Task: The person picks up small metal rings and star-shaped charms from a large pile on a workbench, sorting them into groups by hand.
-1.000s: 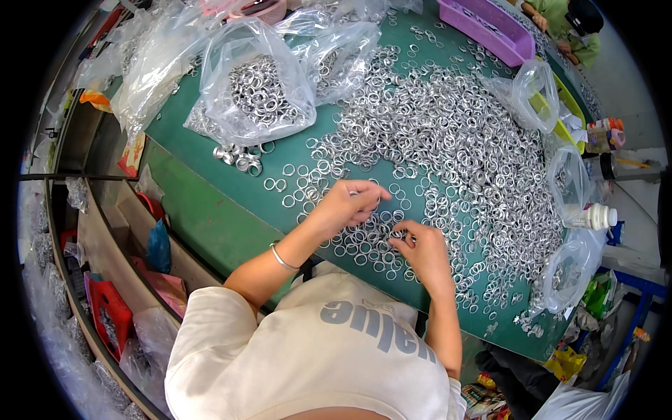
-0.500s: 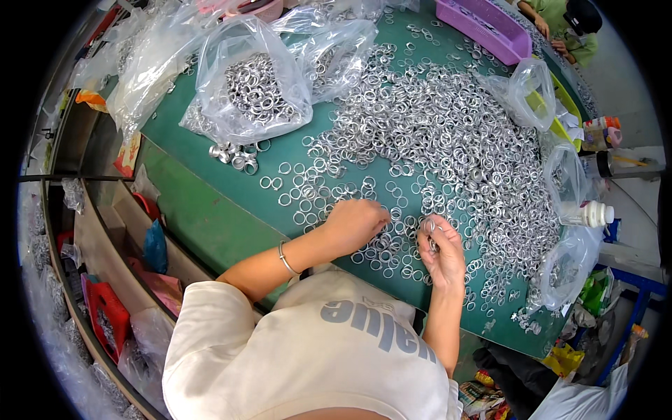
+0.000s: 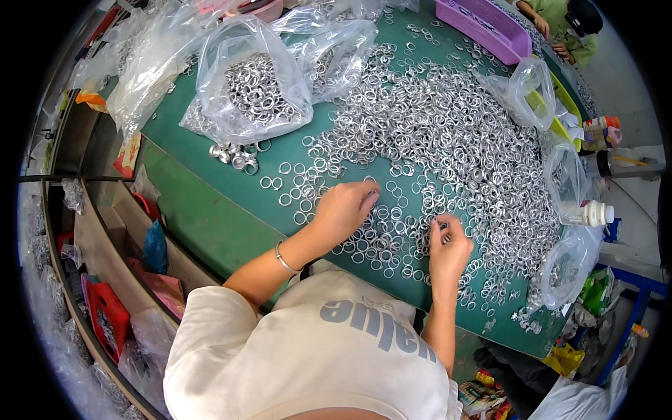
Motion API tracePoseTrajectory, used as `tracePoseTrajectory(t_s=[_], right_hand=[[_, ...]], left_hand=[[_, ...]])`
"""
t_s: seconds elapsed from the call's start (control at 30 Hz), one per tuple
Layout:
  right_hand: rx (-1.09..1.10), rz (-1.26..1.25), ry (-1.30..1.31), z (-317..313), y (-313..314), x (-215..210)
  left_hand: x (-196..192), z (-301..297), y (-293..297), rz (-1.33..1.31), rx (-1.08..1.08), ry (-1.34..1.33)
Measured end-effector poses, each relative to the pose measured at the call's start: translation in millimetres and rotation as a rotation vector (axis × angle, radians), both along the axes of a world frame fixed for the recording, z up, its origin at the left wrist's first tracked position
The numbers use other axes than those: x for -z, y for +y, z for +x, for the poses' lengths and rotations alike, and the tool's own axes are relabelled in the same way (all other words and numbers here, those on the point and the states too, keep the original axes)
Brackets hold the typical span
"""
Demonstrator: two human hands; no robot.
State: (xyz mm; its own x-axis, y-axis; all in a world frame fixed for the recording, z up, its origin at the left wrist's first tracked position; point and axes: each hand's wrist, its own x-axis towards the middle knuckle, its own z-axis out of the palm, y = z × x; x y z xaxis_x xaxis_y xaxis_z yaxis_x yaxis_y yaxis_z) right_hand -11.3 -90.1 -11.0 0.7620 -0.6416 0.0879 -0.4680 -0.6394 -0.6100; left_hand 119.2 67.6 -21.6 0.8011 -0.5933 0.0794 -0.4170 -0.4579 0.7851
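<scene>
A big heap of small silver metal rings (image 3: 455, 133) covers the green table (image 3: 210, 210). My left hand (image 3: 344, 208) lies palm down on the loose rings near the table's front, fingers together and pressing on them. My right hand (image 3: 448, 248) is further right, its fingertips pinched on a ring or a few rings at the heap's near edge. A thin bracelet sits on my left wrist.
Clear plastic bags of rings (image 3: 252, 91) lie at the back left, more bags (image 3: 570, 210) along the right edge. A purple tray (image 3: 490, 28) stands at the back, with another person (image 3: 570, 24) beyond it. A white bottle (image 3: 591, 213) is at the right; shelves with clutter (image 3: 105, 280) run along the left.
My left hand slid toward me and flattened on the rings. My right hand moved right and slightly nearer, staying pinched on rings.
</scene>
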Motion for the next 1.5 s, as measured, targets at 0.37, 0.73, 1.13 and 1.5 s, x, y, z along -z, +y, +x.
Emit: tracePoseTrajectory(t_s=[0.37, 0.73, 1.13, 1.5], right_hand=[[-0.22, -0.117, 0.11, 7, 18, 2], [-0.458, -0.05, 0.082, 26, 39, 8], [-0.411, 0.107, 0.096, 25, 34, 4], [-0.256, 1.735, -0.606, 22, 5, 2]], left_hand=[[12, -15, 0, 0.196, 0.326, -0.095], [15, 24, 24, -1.236, -0.018, 2.112], [10, 5, 45, -0.965, -0.127, 1.388], [17, 3, 10, 0.086, 0.028, -0.078]])
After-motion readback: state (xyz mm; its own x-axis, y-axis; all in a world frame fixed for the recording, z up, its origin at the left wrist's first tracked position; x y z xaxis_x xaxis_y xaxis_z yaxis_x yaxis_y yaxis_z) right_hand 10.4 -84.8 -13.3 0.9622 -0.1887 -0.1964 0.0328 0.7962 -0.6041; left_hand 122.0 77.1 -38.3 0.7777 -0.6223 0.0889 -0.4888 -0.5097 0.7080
